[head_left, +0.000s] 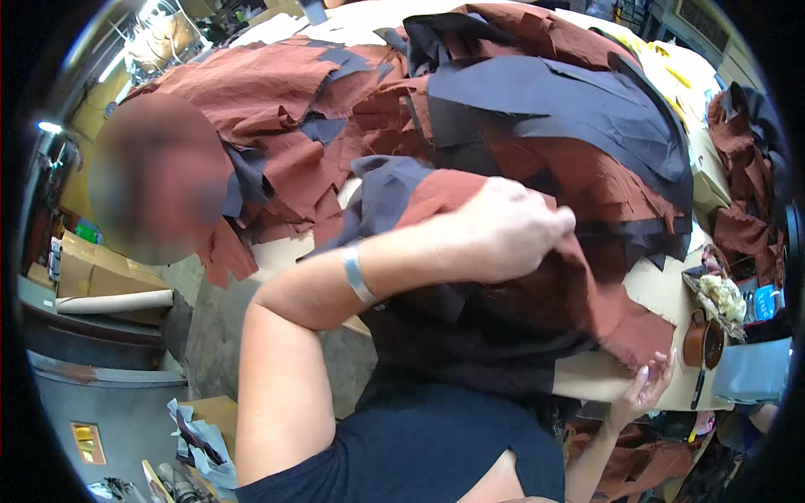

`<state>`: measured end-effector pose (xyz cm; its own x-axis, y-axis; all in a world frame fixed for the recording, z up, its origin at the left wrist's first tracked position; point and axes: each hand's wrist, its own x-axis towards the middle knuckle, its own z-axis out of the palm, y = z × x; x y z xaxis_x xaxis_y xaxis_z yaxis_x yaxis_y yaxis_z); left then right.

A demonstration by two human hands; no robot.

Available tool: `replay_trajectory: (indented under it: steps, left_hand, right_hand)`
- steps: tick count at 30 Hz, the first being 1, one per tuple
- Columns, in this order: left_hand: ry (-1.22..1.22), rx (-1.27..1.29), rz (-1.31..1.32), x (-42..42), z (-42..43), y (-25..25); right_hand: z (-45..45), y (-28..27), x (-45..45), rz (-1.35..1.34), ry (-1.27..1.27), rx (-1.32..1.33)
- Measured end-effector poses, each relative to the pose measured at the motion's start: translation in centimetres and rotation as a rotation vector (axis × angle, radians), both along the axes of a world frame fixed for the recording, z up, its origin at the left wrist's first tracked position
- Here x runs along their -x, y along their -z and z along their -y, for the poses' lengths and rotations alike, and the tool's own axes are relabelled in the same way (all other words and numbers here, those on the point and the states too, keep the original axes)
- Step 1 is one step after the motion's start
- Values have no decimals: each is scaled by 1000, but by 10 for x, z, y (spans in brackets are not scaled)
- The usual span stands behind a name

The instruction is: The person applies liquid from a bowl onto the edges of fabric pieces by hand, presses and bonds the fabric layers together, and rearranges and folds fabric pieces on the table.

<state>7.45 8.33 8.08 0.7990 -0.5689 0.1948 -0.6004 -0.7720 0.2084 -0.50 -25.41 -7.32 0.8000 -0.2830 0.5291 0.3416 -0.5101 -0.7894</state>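
Observation:
My left hand point(511, 235), on the arm with a silvery band at the forearm, pinches the upper edge of a rust-brown cloth piece point(608, 306) and holds it raised. Lower right, my right hand point(644, 387) grips the far corner of that same piece, thumb against its frayed edge. The cloth hangs slack between both hands. Under and behind it lies a heap of dark navy fabric point(570, 92) and rust-brown pieces, with ragged edges. My left forearm partly covers a navy and rust fold point(386, 193) beside it.
A pale tabletop point(654, 293) shows at the right. On it stand a brown pan-like container point(703, 342) with a dark handle and a grey-blue bin point(755, 373). More rust cloth point(285, 101) spreads at the back left. Cardboard boxes point(101, 268) stand at the left.

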Motion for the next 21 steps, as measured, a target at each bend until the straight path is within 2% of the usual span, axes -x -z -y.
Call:
replay_trajectory:
  steps: [2, 4, 5, 9, 10, 12, 18, 21]
  left_hand:
    - [-165, 95, -229, -8, -22, -36]
    - [163, 415, -153, -50, -81, -36]
    - [105, 409, -121, -57, -117, -52]
    - [-566, 169, 364, -71, -351, -132]
    - [-676, 192, 456, -69, -411, -148]
    - [-816, 423, 529, -57, -501, -167]
    - [-1039, 1690, 373, 7, -567, -147]
    - [-1274, 1317, 767, 21, -605, -76]
  right_hand:
    - [-2, 0, 2, -25, 11, -43]
    - [-1, -2, 0, -28, 36, 16]
    - [-1, -2, 0, -33, 32, 24]
    - [-4, -6, 0, -66, 41, 34]
    - [-4, -5, -1, -76, 43, 30]
    - [-2, -3, -1, -98, 48, 25]
    - [-5, -6, -2, -141, 60, 114]
    - [-3, -5, -2, -156, 51, 104]
